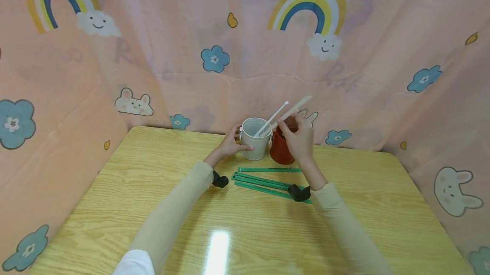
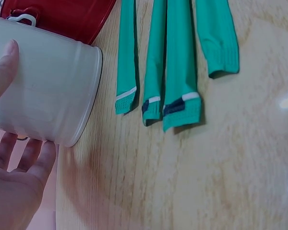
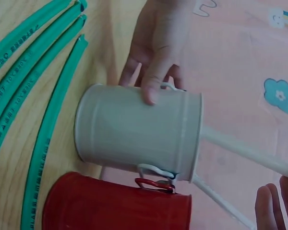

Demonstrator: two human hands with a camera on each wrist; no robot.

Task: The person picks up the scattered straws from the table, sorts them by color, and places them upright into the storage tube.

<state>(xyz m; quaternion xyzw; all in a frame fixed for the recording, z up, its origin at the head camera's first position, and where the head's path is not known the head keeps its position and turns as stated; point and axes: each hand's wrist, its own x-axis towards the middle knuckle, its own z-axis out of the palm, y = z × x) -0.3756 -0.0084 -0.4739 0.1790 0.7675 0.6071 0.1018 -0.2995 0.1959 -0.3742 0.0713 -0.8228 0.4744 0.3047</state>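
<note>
My left hand [image 1: 229, 144] holds a small white metal bucket [image 1: 254, 149] from its left side, thumb across the front and fingers behind. Two long thin white strips stand slanted in the bucket, leaning right. My right hand [image 1: 300, 139] pinches the wider white strip [image 1: 302, 103] above the rim; its lower end is inside the bucket. The slimmer white strip [image 1: 281, 109] leans beside it. A red metal bucket [image 3: 120, 206] stands against the white one, partly behind my right hand in the head view. Several flat green strips [image 2: 182, 57] with printed lettering lie in front of the buckets.
The wood-grain table [image 1: 153, 207] ends just behind the buckets. A pink patterned curtain [image 1: 183, 96] hangs at the back and sides. Black wrist cameras sit at both cuffs, the right one [image 1: 299, 193] overlapping the green strips in the head view.
</note>
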